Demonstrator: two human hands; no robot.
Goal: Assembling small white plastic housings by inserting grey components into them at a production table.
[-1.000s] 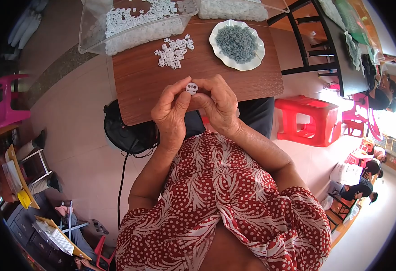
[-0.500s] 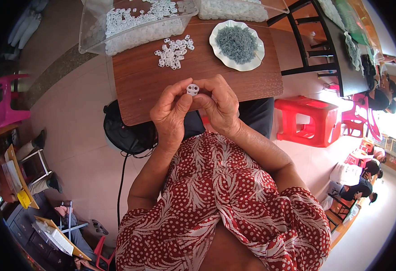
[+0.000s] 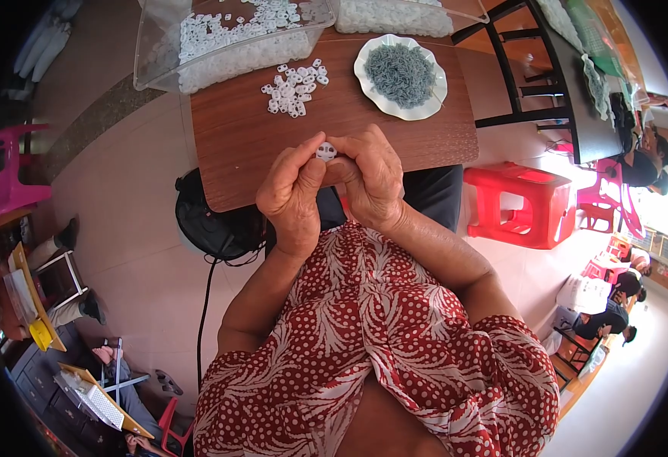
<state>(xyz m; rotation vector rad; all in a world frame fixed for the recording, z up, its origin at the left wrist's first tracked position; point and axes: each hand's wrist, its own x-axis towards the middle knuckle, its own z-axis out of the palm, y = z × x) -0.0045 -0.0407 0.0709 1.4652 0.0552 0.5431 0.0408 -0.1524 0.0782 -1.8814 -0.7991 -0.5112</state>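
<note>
Between my two hands is a small white plastic piece with holes (image 3: pixel 326 151), just above the near edge of the brown table (image 3: pixel 235 164). My left hand (image 3: pixel 294 183) pinches it from the left with thumb and index finger. From the right, the thumb and index of my right hand (image 3: pixel 370 174) close on the same piece. Fingertips hide its edges. Farther off on the tabletop lies a loose heap of similar white pieces (image 3: pixel 291 91). Right of that heap stands a white scalloped plate (image 3: pixel 363 81) full of small grey-blue pieces (image 3: pixel 400 73).
A clear bin (image 3: pixel 155 65) of white pieces stands at the table's far left, with another clear bin (image 3: pixel 467 9) beside it. A red stool (image 3: pixel 516 206) is on the right. Below the table's left side sits a black round object with a cord (image 3: pixel 216 221). Other people sit farther away.
My left hand has shifted slightly right, nearer the right hand. The fingers now cover more of the white piece, which stays between them.
</note>
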